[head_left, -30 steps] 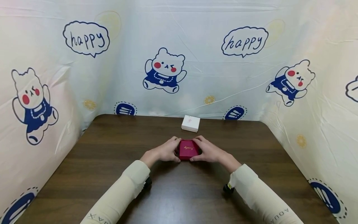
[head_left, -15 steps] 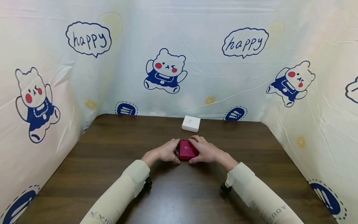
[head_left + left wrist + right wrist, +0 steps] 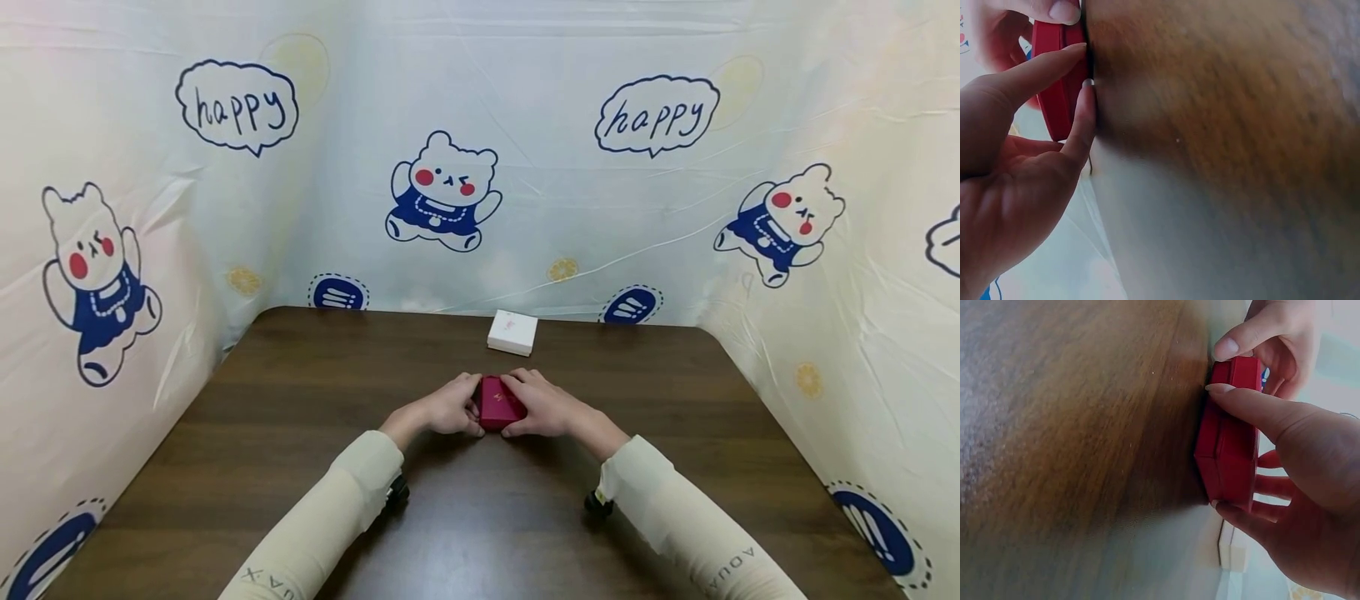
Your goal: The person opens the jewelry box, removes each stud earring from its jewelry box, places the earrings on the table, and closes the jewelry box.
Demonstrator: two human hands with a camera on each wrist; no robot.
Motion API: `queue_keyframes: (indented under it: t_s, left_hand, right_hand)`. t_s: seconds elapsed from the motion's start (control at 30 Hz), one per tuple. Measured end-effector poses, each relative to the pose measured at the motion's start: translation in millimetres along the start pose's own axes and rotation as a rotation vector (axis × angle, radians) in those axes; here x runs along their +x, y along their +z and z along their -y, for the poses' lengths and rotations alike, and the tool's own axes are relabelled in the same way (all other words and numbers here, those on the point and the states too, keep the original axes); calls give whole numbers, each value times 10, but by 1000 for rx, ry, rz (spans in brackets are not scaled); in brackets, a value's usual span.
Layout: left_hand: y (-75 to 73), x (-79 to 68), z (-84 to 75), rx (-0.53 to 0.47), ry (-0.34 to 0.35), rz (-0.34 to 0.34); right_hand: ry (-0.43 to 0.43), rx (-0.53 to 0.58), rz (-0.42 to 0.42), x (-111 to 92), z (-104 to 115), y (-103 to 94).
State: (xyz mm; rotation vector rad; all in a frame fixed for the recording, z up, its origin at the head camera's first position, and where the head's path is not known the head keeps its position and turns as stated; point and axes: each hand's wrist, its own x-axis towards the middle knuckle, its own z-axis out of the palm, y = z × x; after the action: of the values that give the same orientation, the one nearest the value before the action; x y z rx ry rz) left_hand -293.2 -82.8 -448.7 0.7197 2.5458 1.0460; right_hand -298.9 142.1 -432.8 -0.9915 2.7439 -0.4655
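A small red jewelry box (image 3: pixel 497 408) with gold lettering on its lid sits on the table, between both hands. My left hand (image 3: pixel 450 406) grips its left side, thumb at the front lower edge. From the right, my right hand (image 3: pixel 549 406) holds it with the thumb on the front and the fingers around the far side, covering part of the lid. In the right wrist view a seam runs between lid and base of the red box (image 3: pixel 1235 462); the lid looks closed. The box's far side is hidden in the head view.
A white box (image 3: pixel 513 332) with a small print on top lies behind the red one, near the back edge of the dark wooden table (image 3: pixel 480 517). A printed curtain (image 3: pixel 540 208) surrounds the table at the back and both sides.
My right hand has shifted left, its fingers reaching further across the lid and covering more of the lettering. My left hand and the white box have hardly moved.
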Motion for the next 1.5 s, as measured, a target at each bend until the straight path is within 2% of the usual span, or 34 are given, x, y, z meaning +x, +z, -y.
queue_keyframes:
  t_s: [0.37,0.7,0.9,1.13,1.37,1.5]
  left_hand:
    - [-41,-43,9,-10,12,6]
    - [-41,-57,47,4,56,3]
    - [-64,-43,53,5,56,12]
    - [-71,-36,49,47,47,4]
    - [-48,-27,58,40,68,-9]
    - [-43,-17,55,36,54,-12]
  right_hand:
    - [-34,22,-5,21,-12,-5]
    - [-67,37,-14,18,-15,29]
    - [-64,25,-6,-11,10,0]
    - [-45,-5,-34,-23,11,9]
    - [-33,-13,-51,-34,-2,21]
    - [-28,-1,-40,-39,-6,17]
